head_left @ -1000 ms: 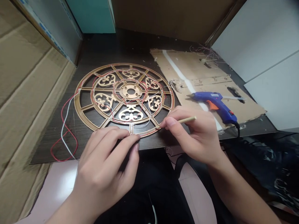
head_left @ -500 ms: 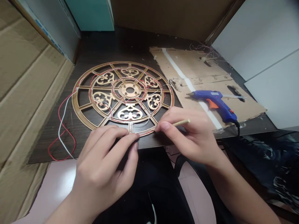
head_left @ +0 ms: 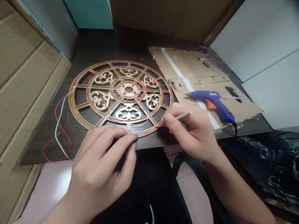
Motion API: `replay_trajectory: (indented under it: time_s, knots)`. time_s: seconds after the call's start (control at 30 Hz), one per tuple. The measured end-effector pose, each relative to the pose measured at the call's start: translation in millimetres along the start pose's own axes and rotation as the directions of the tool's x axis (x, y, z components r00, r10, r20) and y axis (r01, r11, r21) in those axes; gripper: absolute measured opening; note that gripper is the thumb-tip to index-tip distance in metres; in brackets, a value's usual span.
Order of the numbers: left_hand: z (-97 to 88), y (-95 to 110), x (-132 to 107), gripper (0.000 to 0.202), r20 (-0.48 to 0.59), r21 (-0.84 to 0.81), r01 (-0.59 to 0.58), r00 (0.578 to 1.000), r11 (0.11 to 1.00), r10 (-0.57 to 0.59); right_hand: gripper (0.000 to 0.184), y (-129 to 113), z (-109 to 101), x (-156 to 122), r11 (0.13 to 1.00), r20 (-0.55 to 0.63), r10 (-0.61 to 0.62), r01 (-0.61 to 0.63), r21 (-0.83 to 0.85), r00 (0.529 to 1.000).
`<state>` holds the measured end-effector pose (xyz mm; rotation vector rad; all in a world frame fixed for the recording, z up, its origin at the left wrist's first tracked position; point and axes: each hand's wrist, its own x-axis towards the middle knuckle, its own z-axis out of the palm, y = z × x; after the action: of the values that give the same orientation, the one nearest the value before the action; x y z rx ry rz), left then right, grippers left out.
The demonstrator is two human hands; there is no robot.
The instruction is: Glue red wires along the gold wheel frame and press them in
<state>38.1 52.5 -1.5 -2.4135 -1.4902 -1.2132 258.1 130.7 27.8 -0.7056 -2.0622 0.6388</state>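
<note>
A round gold ornamental frame [head_left: 98, 79] with cut-out scrollwork lies flat on the dark wooden table [head_left: 109, 43]. Thin red wire is strung along its rings and spokes. My left hand [head_left: 102, 165] has its fingers curled, and their tips press on the frame's near rim. My right hand [head_left: 189, 132] pinches a thin wooden stick [head_left: 183, 116] like a pen. The stick's tip touches the rim at the lower right, beside the red wire.
A blue glue gun [head_left: 213, 104] with an orange trigger lies on a torn cardboard sheet [head_left: 198, 70] to the right. Red and white wires [head_left: 58, 124] loop off the frame's left side. Cardboard walls stand left and behind, white panels to the right.
The frame and table have slid a little left and up in view. My right hand with the stick has shifted slightly along the rim; my left hand stays on the near rim.
</note>
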Motion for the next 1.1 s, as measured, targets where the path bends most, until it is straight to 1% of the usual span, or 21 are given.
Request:
replay_trajectory:
  time_s: [0.13, 0.33, 0.4, 0.5, 0.53, 0.6, 0.7, 0.8, 0.97, 1.1]
  knots:
    - [-1.0, -0.3, 0.1, 0.034, 0.011, -0.002, -0.009, 1.0, 1.0, 0.009, 0.023, 0.6, 0.5, 1.5, 1.0, 0.016, -0.015, 0.015, 0.025, 1.0]
    - [-1.1, -0.2, 0.3, 0.034, 0.003, -0.004, -0.005, 1.0, 1.0, 0.005, 0.024, 0.4, 0.3, 2.0, 1.0, 0.025, -0.022, 0.022, 0.016, 0.999]
    - [-1.2, 0.2, 0.8, 0.034, -0.003, -0.004, -0.013, 1.0, 1.0, 0.013, 0.025, 0.3, -0.1, 0.6, 1.0, -0.022, -0.01, 0.01, -0.007, 1.0]
    - [-1.9, 1.2, 1.7, 0.034, -0.017, 0.0, -0.011, 1.0, 1.0, 0.011, 0.028, 0.5, -0.7, -1.6, 0.999, -0.124, 0.021, -0.026, -0.037, 0.992]
    - [-2.2, 1.5, 1.8, 0.034, -0.022, 0.001, -0.009, 1.0, 1.0, 0.009, 0.028, 0.6, -0.8, -2.1, 0.999, -0.135, 0.025, -0.031, -0.041, 0.99]
    - [-2.7, 2.0, 1.7, 0.033, -0.021, 0.003, -0.003, 1.0, 1.0, 0.003, 0.025, 0.8, -0.4, -2.3, 0.999, -0.109, 0.013, -0.017, -0.034, 0.994]
    - [-2.5, 2.1, 0.8, 0.031, -0.015, 0.012, 0.007, 1.0, 1.0, -0.007, 0.021, 0.8, 0.8, -2.1, 1.0, -0.034, -0.018, 0.018, 0.0, 0.999]
    - [-1.5, 1.9, -0.1, 0.03, -0.008, 0.02, -0.001, 1.0, 1.0, 0.001, 0.021, 0.7, 1.8, -2.2, 0.999, 0.017, -0.026, 0.026, 0.03, 1.0]
    - [-1.0, 1.6, -0.1, 0.028, 0.01, 0.03, 0.004, 1.0, 1.0, -0.004, 0.021, 1.4, 2.0, -2.8, 0.998, 0.066, -0.013, 0.009, 0.056, 0.998]
    - [-1.3, 1.4, 0.1, 0.028, 0.02, 0.042, 0.013, 1.0, 0.999, -0.014, 0.021, 1.8, 1.8, -3.1, 0.998, 0.074, 0.001, -0.005, 0.058, 0.997]
